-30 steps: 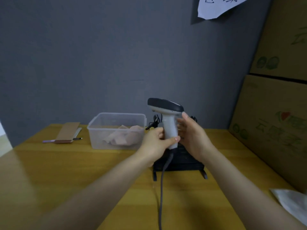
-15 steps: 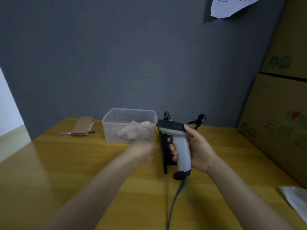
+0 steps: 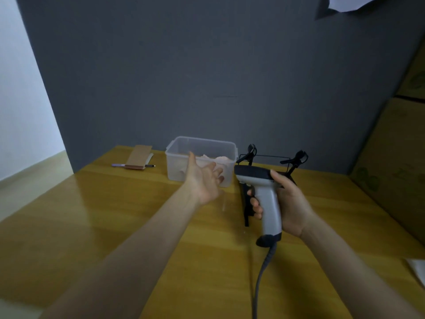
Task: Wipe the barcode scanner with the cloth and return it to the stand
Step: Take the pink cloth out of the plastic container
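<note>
Head view showed a yellow wooden table (image 3: 115, 226) against a grey wall (image 3: 207, 77), cardboard boxes (image 3: 395, 162) on the right. Right hand (image 3: 289, 203) gripped the barcode scanner (image 3: 264, 194) before the black stand (image 3: 247, 203); left hand (image 3: 203, 180) spread empty at the clear tub (image 3: 184, 148) holding the cloth (image 3: 222, 159).

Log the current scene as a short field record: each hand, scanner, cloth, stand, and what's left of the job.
left hand: open, empty, reaching toward the clear plastic tub
right hand: gripping the barcode scanner by its handle, off the stand
scanner cable: trails down toward the camera
cloth: pinkish, lying inside the tub, not yet picked up
stand: black, on the wooden table behind the scanner, nothing in it
other items: notebook and pen at far left
remaining: grab cloth, wipe, return scanner
</note>
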